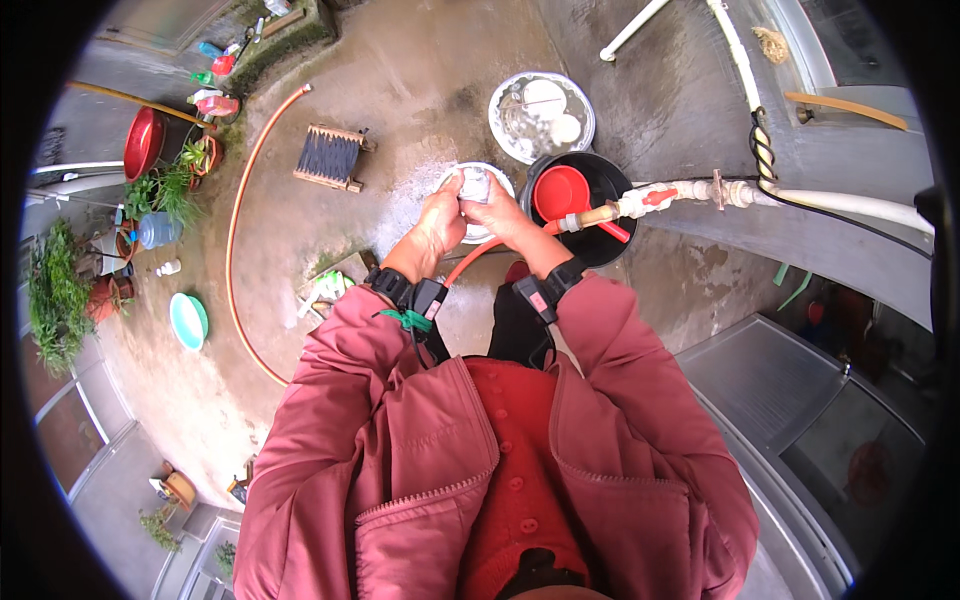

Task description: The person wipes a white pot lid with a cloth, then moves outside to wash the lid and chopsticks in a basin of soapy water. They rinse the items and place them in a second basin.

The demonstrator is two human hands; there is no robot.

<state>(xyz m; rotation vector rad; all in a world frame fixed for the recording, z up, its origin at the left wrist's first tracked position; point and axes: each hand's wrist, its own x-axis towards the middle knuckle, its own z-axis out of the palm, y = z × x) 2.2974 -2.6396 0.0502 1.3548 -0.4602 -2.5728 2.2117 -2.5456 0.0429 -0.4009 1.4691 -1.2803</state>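
My left hand [438,228] and my right hand [503,216] meet in front of me over a white basin [480,235]. The fingers of both close round a small greyish-white crumpled thing [474,184], which looks like wet cloth, though its kind is unclear. Just beyond, to the right, sits a wide basin [497,130] of water with white round dishes [544,99] in it. Beside my right hand stands a black bucket [600,172], and a red dipper [561,192] rests in it.
A white pipe with a valve [660,196] reaches in from the right over the bucket. An orange hose [233,230] curves across the wet floor. A low stool [335,157] stands left of my hands. Farther left are a turquoise basin [188,321] and potted plants [60,290].
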